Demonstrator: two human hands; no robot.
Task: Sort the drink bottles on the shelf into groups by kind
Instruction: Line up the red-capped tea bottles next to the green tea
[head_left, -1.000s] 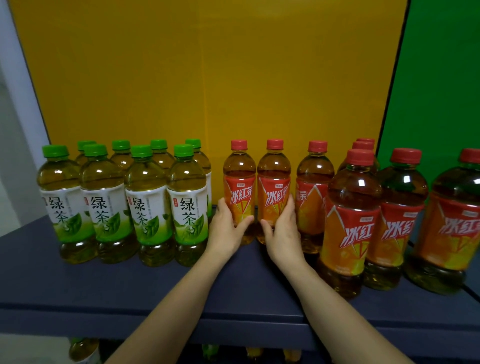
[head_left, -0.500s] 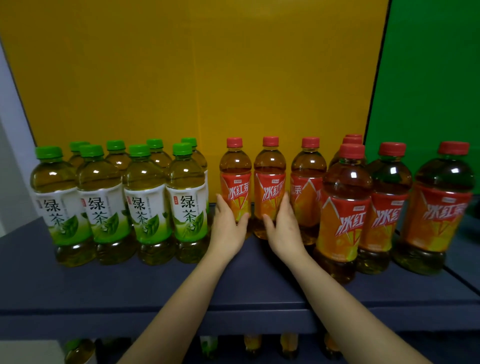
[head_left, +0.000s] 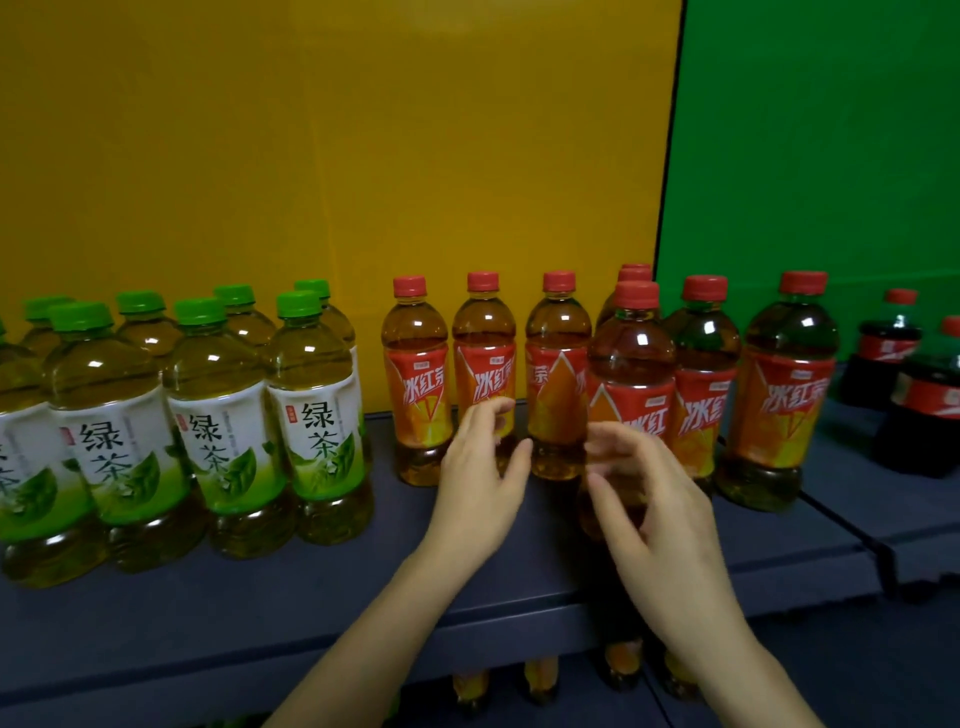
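I had let go of the two back-row iced tea bottles at twelve o'clock; my left hand and right hand hung loosely curled, holding nothing. Green tea bottles stood grouped at nine, cola bottles at three: sorting looked nearly done.

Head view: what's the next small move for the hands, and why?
Probably close the right hand round the front iced tea bottle it hovers before. Both hands hold nothing, the left hand is in front of the back-row iced tea bottles, and that bottle stands forward of them.
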